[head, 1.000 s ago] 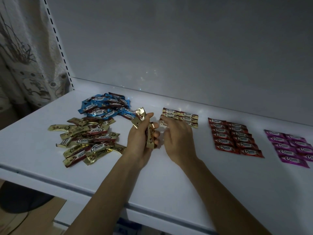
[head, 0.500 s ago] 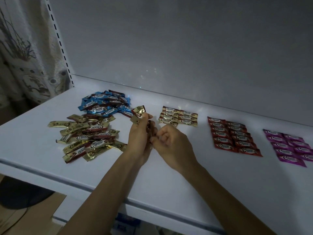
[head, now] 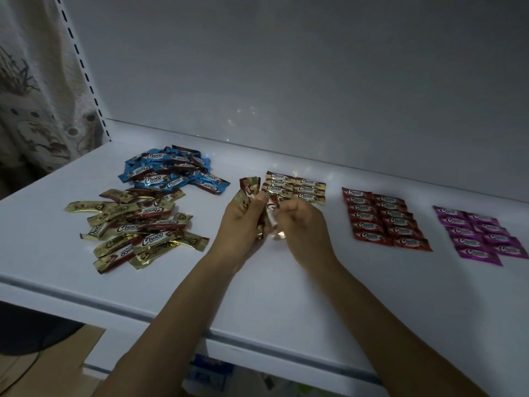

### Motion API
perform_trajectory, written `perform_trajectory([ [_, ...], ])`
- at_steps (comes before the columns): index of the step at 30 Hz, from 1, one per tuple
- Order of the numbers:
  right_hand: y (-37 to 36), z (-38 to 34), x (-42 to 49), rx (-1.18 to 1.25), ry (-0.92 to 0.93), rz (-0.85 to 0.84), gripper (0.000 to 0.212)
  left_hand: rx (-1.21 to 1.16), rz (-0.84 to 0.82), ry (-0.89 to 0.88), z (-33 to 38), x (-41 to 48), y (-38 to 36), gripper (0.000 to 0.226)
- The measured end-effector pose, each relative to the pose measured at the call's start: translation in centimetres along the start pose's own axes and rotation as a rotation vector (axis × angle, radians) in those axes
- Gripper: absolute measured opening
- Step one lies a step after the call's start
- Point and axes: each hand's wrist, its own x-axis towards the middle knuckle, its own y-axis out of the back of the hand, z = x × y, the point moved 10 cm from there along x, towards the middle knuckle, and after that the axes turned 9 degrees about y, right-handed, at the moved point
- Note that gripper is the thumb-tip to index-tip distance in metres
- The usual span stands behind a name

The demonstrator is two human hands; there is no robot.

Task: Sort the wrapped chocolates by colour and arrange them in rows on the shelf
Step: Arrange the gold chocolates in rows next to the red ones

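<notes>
My left hand [head: 239, 224] grips a small bunch of gold-wrapped chocolates [head: 248, 191] above the white shelf [head: 257, 282]. My right hand [head: 303, 226] pinches one gold chocolate [head: 271, 214] out of that bunch. Just behind the hands lie short rows of gold chocolates [head: 296, 187]. A loose heap of gold chocolates [head: 134, 227] sits at the left, with a heap of blue ones [head: 171, 170] behind it. Red chocolates [head: 383, 217] lie in two neat rows at the right, and purple ones [head: 481, 234] in two rows farther right.
The shelf's white back wall [head: 286, 81] rises close behind the chocolates. A slotted upright [head: 83, 73] and a patterned curtain [head: 31, 90] stand at the left. The shelf's front edge [head: 171, 313] runs below my forearms, with packets dimly seen underneath.
My right hand drew back from the gold rows to my left hand and took hold of one chocolate from the bunch. The left hand has stayed about where it was.
</notes>
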Motion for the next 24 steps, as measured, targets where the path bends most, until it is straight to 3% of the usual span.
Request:
perform_trajectory([
  [3, 3.7, -0.3, 1.7, 0.005, 0.025, 0.089, 0.009, 0.206, 0.094, -0.078, 0.9, -0.5, 0.1, 0.026],
  [6, 6.1, -0.8, 3.0, -0.458, 0.137, -0.009, 0.007, 0.284, 0.125, -0.096, 1.1, -0.7, 0.0, 0.03],
  [8, 6.0, 0.2, 2.8, -0.623, 0.144, -0.091, 0.007, 0.279, 0.127, -0.076, 0.9, -0.6, 0.1, 0.032],
  [15, 4.6, 1.9, 4.8, -0.833, 0.102, -0.184, 0.021, 0.363, 0.146, -0.115, 0.5, -0.4, 0.1, 0.03],
  [18, 4.8, 1.8, 4.2, -0.962, 0.167, -0.153, 0.026, 0.39, 0.155, -0.097, 0.0, -0.1, 0.5, 0.029],
  [21, 5.1, 0.5, 2.8, -0.849, 0.296, -0.078, 0.022, 0.379, 0.169, -0.096, -0.1, 0.1, 0.7, 0.028],
  [24, 4.5, 0.5, 2.1, -0.877, 0.329, -0.147, 0.018, 0.392, 0.176, -0.104, 0.1, 0.1, 0.7, 0.029],
])
